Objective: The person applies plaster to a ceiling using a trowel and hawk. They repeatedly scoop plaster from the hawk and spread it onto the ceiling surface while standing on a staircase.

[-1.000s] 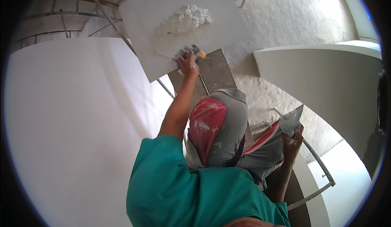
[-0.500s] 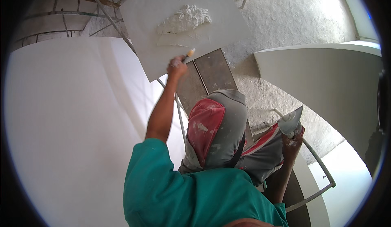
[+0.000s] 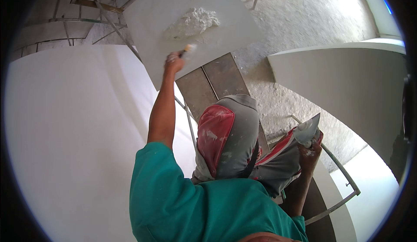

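Note:
My left hand [image 3: 174, 60] is closed on a small brush-like tool [image 3: 188, 48] with a dark handle and a yellow and white end; blur hides its exact kind. It is above the near part of a large pale grey board [image 3: 239, 24]. Just beyond the tool, a heap of wet white plaster [image 3: 199, 21] lies on the board with smears around it. By my right knee, my right hand [image 3: 309, 151] grips a broad metal putty knife [image 3: 306, 130], its wide blade pointing up and away. White residue coats the blade and my fingers.
Brown planks [image 3: 208, 79] lie between the board and my legs. Metal scaffold tubing [image 3: 341, 166] curves by my right side, with more frames [image 3: 82, 20] at far left. A white wall surface [image 3: 78, 133] fills the left; a curved grey wall [image 3: 347, 74] stands at right.
My left hand and its tool have shifted left and slightly farther away, above the board. My right hand keeps its hold on the putty knife. The whole view has shifted slightly.

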Demonstrator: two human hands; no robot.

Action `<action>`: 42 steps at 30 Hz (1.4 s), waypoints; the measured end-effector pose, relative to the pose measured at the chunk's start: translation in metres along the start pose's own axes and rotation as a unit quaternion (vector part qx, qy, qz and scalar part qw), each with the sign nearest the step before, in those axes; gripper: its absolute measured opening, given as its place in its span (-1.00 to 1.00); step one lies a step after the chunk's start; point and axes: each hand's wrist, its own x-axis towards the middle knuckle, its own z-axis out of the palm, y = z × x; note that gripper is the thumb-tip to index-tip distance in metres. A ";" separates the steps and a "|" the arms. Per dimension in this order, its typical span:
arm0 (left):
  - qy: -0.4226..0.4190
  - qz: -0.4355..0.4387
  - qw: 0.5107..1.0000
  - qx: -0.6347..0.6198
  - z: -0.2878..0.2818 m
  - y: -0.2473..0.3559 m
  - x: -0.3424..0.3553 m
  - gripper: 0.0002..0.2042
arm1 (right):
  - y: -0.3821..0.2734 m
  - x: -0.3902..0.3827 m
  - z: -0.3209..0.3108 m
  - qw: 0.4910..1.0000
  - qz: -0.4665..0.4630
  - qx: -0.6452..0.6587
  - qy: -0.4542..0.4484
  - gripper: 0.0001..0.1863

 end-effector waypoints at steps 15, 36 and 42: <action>0.084 -0.155 0.980 -0.089 0.002 -0.015 -0.054 -0.55 | 0.027 0.009 -0.004 0.998 -0.021 -0.038 0.034 -0.65; 0.037 0.001 0.999 -0.003 0.032 0.035 -0.007 -0.65 | -0.020 0.016 -0.011 0.997 -0.020 0.023 -0.068 -0.66; 0.178 -0.071 0.978 -0.081 0.024 -0.004 0.006 -0.59 | 0.007 0.009 -0.011 1.000 -0.019 -0.007 -0.008 -0.65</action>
